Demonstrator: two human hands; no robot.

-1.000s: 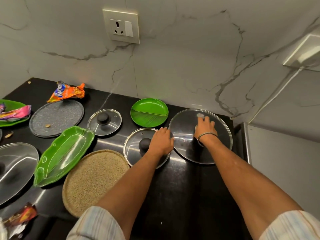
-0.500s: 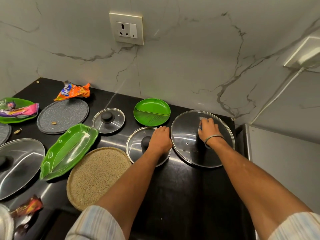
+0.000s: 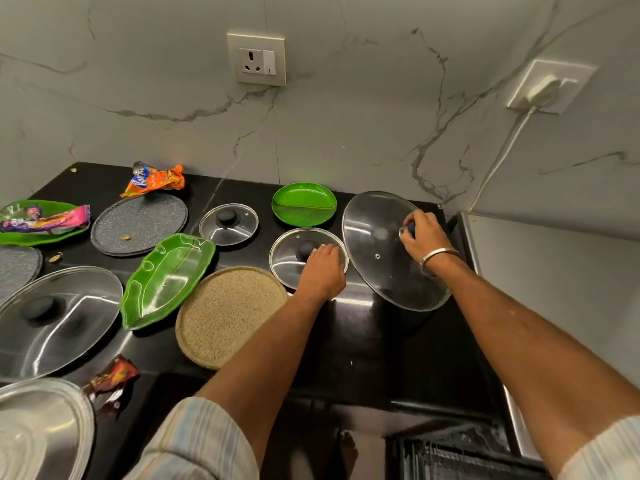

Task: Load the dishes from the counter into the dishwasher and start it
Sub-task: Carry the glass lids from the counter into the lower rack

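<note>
Black counter [image 3: 363, 341] seen from above. Right hand [image 3: 420, 233], at 2 o'clock from centre, grips the knob of the large glass lid [image 3: 377, 251], which is tilted, its far edge raised. Left hand [image 3: 323, 271], fingers curled, rests on the medium glass lid [image 3: 291, 251] lying flat just left of it. At 12 o'clock from that lid sits a round green plate [image 3: 304, 204]; at 8 o'clock, a woven mat [image 3: 228, 315].
</note>
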